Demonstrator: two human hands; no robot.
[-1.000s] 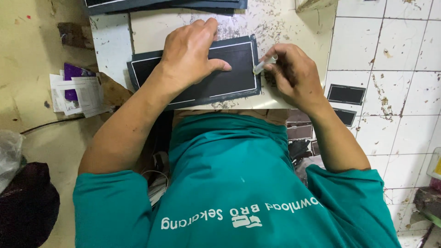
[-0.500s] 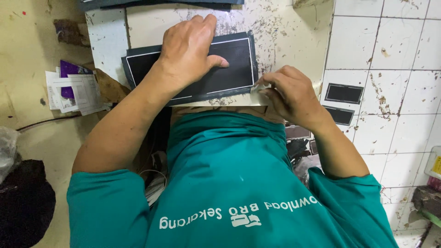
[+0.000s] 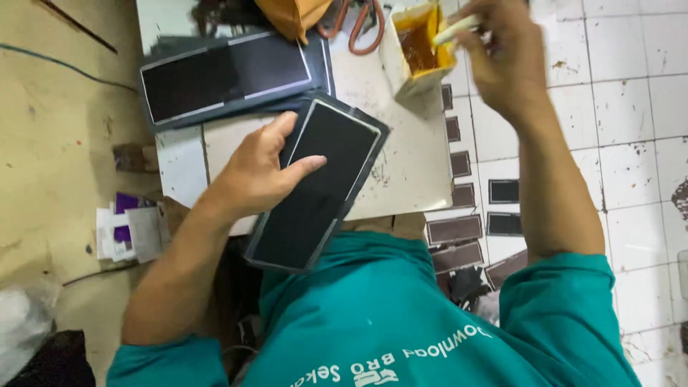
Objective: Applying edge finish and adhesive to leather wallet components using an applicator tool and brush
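My left hand [image 3: 261, 172] grips a black rectangular panel [image 3: 319, 190] with a pale border, turned at an angle over the near edge of a small white work board [image 3: 412, 165]. My right hand [image 3: 502, 57] is raised at the far right and holds a pale brush handle [image 3: 455, 30], whose end dips toward a small open carton [image 3: 416, 54] with yellow-brown glue inside. The brush tip is hidden in the carton.
A stack of similar black panels [image 3: 229, 75] lies at the far side of the board. Small dark rectangular pieces [image 3: 476, 229] lie on the white tiled floor to the right. Purple and white papers [image 3: 129, 229] sit at the left. Orange-handled scissors [image 3: 358, 32] lie near the carton.
The view has swung. My right hand has gone from the panel's right edge up to the glue carton. My left hand has turned the panel to an angle and drawn it nearer.
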